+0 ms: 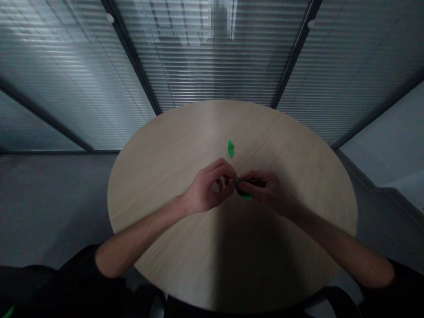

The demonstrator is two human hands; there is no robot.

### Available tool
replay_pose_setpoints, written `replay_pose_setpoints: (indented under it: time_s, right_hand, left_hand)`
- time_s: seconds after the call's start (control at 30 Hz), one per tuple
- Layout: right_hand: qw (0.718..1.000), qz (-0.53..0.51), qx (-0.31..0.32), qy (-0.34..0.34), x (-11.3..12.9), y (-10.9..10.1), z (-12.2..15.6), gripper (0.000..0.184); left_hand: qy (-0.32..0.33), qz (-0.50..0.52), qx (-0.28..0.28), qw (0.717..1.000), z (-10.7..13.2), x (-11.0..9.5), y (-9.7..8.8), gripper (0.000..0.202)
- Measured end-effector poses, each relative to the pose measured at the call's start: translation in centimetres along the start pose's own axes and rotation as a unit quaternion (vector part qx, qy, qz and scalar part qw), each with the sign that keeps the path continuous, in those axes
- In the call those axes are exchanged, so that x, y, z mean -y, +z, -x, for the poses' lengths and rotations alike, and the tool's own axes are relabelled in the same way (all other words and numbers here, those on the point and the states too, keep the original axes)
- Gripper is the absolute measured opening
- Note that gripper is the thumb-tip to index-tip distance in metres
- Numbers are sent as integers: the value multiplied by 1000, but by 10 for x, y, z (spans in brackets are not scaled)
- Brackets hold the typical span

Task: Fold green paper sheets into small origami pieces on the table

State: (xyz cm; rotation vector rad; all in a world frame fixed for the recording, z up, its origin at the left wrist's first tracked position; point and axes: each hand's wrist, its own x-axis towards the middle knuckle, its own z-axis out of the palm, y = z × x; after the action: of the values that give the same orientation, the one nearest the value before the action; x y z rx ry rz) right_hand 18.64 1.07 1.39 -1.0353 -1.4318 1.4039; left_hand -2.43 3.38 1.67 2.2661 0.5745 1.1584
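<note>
My left hand [215, 183] and my right hand [265, 189] meet over the middle of a round wooden table [159, 159]. Between their fingertips is a small green piece [245, 194], dark in shadow and mostly covered by the right fingers. Its kind is not clear. The left thumb and forefinger pinch at its left end, while the right thumb and fingers close round the rest. Just beyond the hands, a bright green piece [231, 149] with pointed ends lies flat on the tabletop, touched by neither hand.
Glass panels with blinds [215, 75] stand behind the table's far edge, framed by dark posts. Grey floor [59, 194] shows at the left. Dark chair parts or clothing border the near edge. Another bit of green [8, 312] appears at the bottom left corner.
</note>
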Motion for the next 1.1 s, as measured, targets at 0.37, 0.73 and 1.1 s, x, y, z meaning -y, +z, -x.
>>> replay_pose_setpoints:
  time_s: [0.37,0.73,1.1]
  right_hand:
    - [1000,19,-3,-14,1,1,0,23]
    - [998,29,-45,-26,-1,1,0,22]
    - [997,24,-55,-40,-2,2,0,22]
  left_hand:
    - [25,-10,5,1000,2,4,1,9]
    - [42,-31,-13,999,2,5,1,10]
    - [14,-35,-13,999,2,2,1,9]
